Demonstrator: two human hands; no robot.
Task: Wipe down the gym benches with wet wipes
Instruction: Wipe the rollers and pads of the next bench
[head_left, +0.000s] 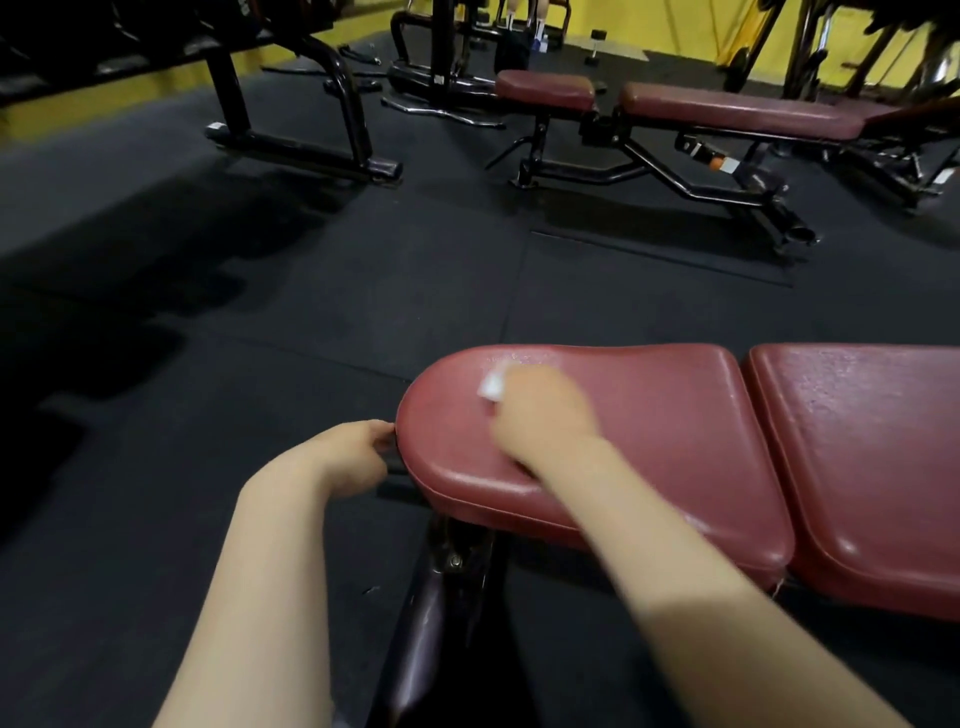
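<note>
the near bench's seat pad (597, 441) lies at 5 o'clock in view, its long axis running 9 to 3 o'clock, the rounded end toward 9. the right hand (545, 410) is on the pad's upper surface, blurred, with the white wet wipe (492, 385) showing at its fingertips toward 11 o'clock; fingers appear curled onto the wipe, pressing it to the vinyl. a damp sheen lies just beyond the wipe, near the far edge. the left hand (358, 457) is at the rounded end, fingers and thumb closed on the pad's rim.

judgement: the unwiped run lies toward 3 o'clock from the wipe, across the seam onto the back pad (872, 457); the right hand is the nearer one for this. the near edge at 6 o'clock and the far edge at 12 bound each stroke. the black floor mat (311, 291) is open beyond the far edge. a second bench (727, 109) stands well apart at 1 o'clock.
</note>
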